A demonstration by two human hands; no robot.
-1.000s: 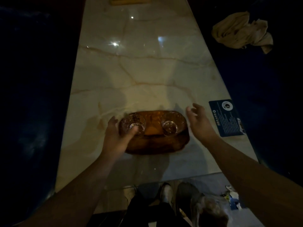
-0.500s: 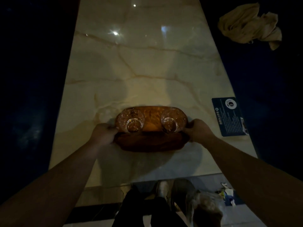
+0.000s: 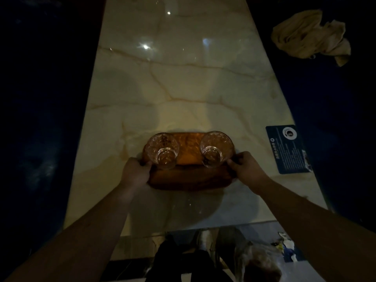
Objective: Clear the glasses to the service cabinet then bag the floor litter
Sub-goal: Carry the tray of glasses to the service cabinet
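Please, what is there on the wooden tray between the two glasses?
Nothing. In the head view, the left glass and the right glass stand apart on the wooden tray, and only bare tray surface shows between them.

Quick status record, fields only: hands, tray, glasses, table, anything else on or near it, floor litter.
left hand: closed on the tray's left end
right hand: closed on the tray's right end
tray: wooden, at the near end of the table; lifted or resting, cannot tell
glasses: two, upright on the tray, left glass, right glass
table: pale marble top
blue card: flat at the table's right edge
cloth: crumpled, right of the table
floor litter: scraps near the feet, unbagged
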